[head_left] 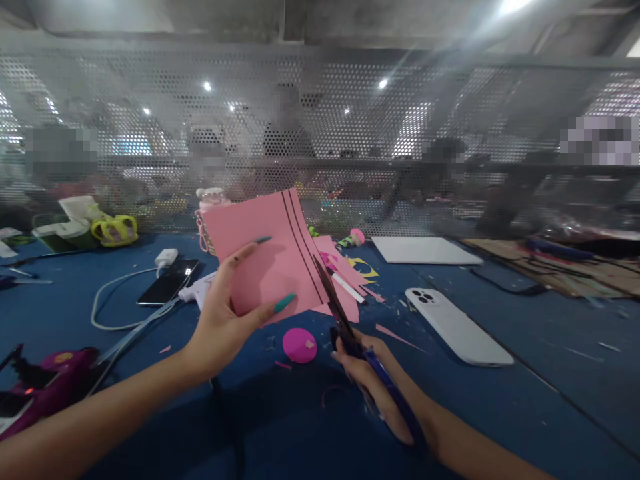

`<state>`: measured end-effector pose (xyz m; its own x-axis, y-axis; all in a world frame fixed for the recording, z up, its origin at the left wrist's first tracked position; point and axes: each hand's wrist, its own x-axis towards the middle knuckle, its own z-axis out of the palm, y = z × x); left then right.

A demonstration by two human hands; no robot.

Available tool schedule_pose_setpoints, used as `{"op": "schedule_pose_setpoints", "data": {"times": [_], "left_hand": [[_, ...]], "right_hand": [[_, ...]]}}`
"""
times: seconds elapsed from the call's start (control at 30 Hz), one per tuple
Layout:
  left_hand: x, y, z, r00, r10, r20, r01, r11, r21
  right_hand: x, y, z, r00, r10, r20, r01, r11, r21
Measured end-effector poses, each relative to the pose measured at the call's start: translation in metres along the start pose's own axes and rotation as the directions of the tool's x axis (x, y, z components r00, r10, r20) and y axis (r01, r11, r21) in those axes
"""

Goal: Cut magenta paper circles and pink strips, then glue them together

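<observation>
My left hand (225,317) pinches a pink paper sheet (265,257) at its lower left, thumb in front, raised above the blue table (280,427). Dark parallel lines run down the sheet's right side. In my right hand (375,380) are dark blue scissors (390,393), their blades pointing up and left at the sheet's lower right edge, beside the lines. How far the blades are parted is hard to tell. Below the sheet lies a magenta disc (299,345). Pink paper scraps (347,300) and a white marker (349,288) lie behind the blades.
A white phone (457,327) and a white flat panel (425,250) lie at the right. At the left are a black phone (169,281), a cable, a white glue gun (197,291) and a purple object (55,380). Perforated metal mesh (340,140) stands behind the table.
</observation>
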<state>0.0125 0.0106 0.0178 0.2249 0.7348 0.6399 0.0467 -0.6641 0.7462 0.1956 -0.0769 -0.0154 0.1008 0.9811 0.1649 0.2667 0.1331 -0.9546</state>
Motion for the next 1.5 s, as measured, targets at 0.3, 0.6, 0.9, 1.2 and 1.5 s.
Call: {"op": "schedule_pose_setpoints", "data": {"times": [0.3,0.6,0.9,1.2,1.5], "left_hand": [[-0.002,0.0,0.002,1.0,-0.009,0.004,0.009,0.999,-0.041],[-0.005,0.0,0.002,1.0,-0.02,-0.022,0.019,0.999,-0.035],[-0.005,0.0,0.002,1.0,-0.014,-0.005,0.014,0.999,-0.031],[-0.007,-0.002,0.002,0.999,-0.031,-0.034,0.03,0.999,-0.025],[-0.007,-0.001,0.003,0.999,-0.028,-0.043,0.029,0.999,0.016]], "right_hand": [[-0.001,0.0,-0.001,1.0,0.025,0.014,-0.025,1.0,-0.004],[-0.003,-0.001,-0.003,1.0,0.011,0.009,-0.011,0.999,-0.047],[-0.001,0.0,-0.002,0.999,-0.046,-0.016,0.045,0.997,-0.066],[-0.002,0.012,0.0,1.0,-0.006,-0.003,0.006,1.0,-0.027],[-0.004,-0.001,0.001,1.0,-0.017,-0.009,0.017,0.999,-0.036]]}}
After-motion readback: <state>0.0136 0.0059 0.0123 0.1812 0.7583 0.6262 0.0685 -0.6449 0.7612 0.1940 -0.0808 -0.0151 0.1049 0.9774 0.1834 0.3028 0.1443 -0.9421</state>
